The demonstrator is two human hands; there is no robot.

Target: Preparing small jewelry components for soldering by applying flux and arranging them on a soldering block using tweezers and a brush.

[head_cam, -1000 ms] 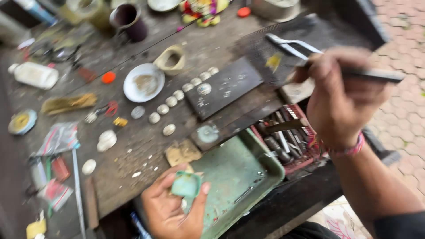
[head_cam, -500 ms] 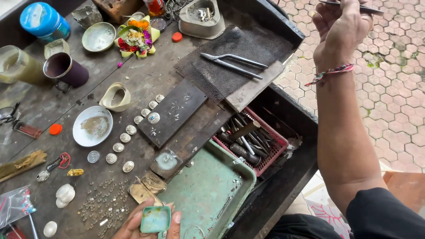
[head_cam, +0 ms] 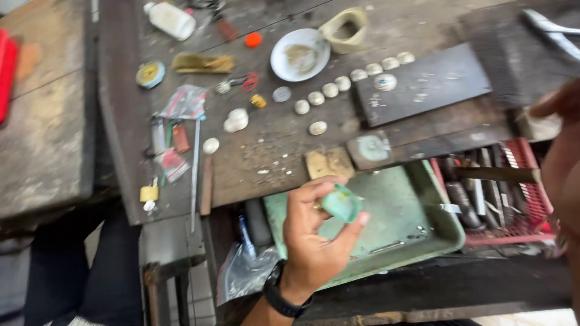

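Workbench (head_cam: pixel 423 18): dark, scarred wood, cluttered all over. Everything below placed against the green tray (head_cam: pixel 417 217).

Green tray: shallow metal, sat under the bench's front edge, mostly bare. Red basket (head_cam: pixel 513 187) of files and hand tools stood just right of it. Dark slate slab (head_cam: pixel 423 81) lay on the bench above the tray, one pale disc on it. White dish (head_cam: pixel 300 54) sat up and left of the tray, a curved row of pale round blanks (head_cam: pixel 330 90) between dish and slab.

My left hand (head_cam: pixel 314 241) was over the tray's left end, fingers pinched around a small green lump (head_cam: pixel 341 203), thumb below, forefinger on top.

My right hand (head_cam: pixel 562 157) was at the frame's right edge, above the basket, blurred; couldn't tell its grip.
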